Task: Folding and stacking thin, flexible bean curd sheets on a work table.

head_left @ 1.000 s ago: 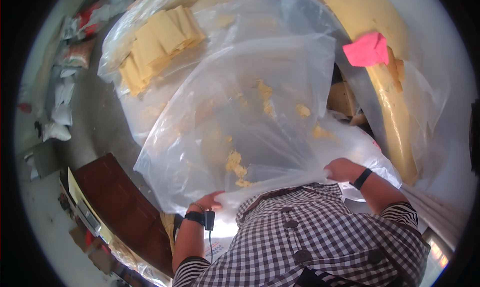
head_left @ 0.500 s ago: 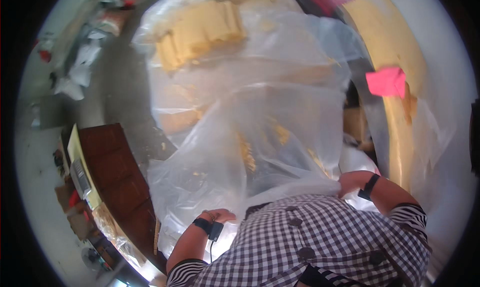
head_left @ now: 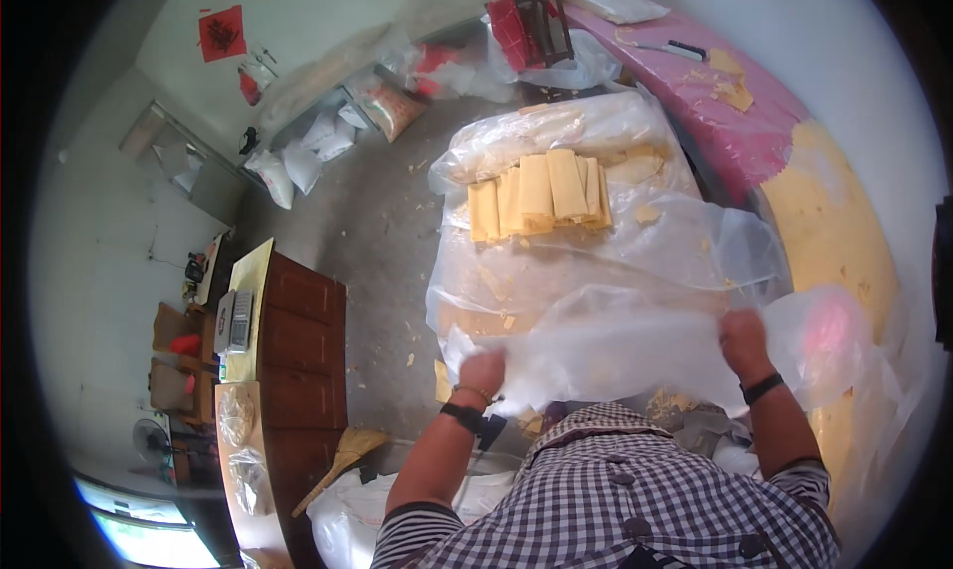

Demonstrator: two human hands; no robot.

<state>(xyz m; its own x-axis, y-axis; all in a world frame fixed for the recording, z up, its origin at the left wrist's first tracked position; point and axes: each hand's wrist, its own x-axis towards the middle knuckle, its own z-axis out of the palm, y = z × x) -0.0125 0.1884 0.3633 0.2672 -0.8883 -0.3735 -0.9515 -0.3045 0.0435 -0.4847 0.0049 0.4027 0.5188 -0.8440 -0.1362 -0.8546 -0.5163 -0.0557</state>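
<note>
Clear plastic bag (head_left: 615, 355), stretched before the chest above the bench (head_left: 556, 271), is pinched shut in left hand (head_left: 483, 373) and right hand (head_left: 743, 337); thin film could slip or tear if tugged.

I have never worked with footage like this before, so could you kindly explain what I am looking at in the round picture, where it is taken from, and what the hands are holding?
There is no machine here: a person works with two bare hands. The picture comes from a wide fisheye camera worn on the person's head, looking down, so straight edges bend near the rim and the checked shirt fills the bottom. The left hand and the right hand each grip an edge of a large clear plastic sheet, stretched between them. Beyond it, on a plastic-covered surface, lies a row of pale yellow flat stacks. To the left stand a brown wooden cabinet and a broom.
</note>
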